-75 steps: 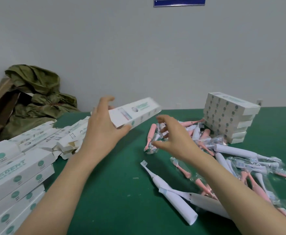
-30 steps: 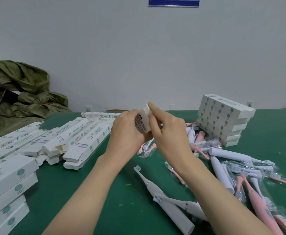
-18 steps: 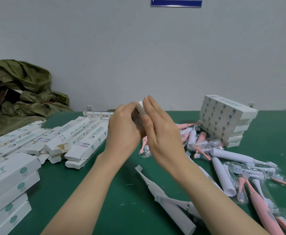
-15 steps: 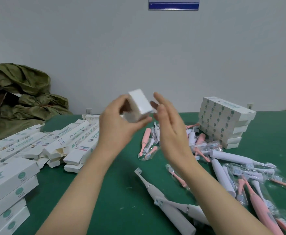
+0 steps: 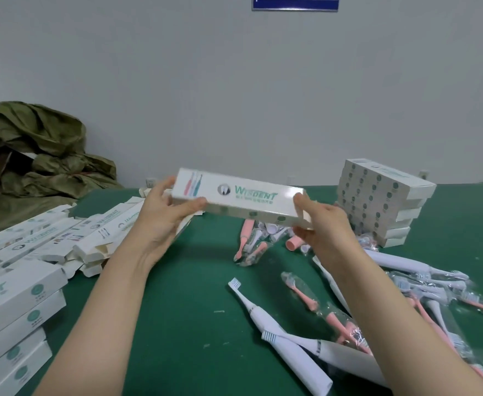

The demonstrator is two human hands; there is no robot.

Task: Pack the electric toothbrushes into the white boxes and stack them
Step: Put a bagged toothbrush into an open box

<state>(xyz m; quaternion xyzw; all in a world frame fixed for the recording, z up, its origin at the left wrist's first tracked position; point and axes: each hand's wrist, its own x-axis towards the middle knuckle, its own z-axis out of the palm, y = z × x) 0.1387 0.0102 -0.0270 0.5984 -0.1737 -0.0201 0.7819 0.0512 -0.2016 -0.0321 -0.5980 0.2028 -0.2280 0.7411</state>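
Above the green table [image 5: 177, 310], a white box [image 5: 243, 200] printed WISDENT is held level, lengthwise between both hands, its printed face turned toward the camera. The left hand [image 5: 160, 221] grasps its left end, thumb on the near edge and fingers behind; the right hand [image 5: 323, 227] pinches the right end the same way. Under and just past the box lie pink toothbrushes [image 5: 246, 234] in clear bags, and white toothbrushes [image 5: 303, 367] lie loose nearer the right forearm. At the right rear stands a neat stack [image 5: 383, 201] of shut boxes. Open boxes [image 5: 103, 232] lie scattered on the left, with a near stack [image 5: 20, 292] at the left edge. A crumpled olive cloth [image 5: 43, 155] sits at the far left against the wall, where a blue sign [image 5: 295, 2] hangs.
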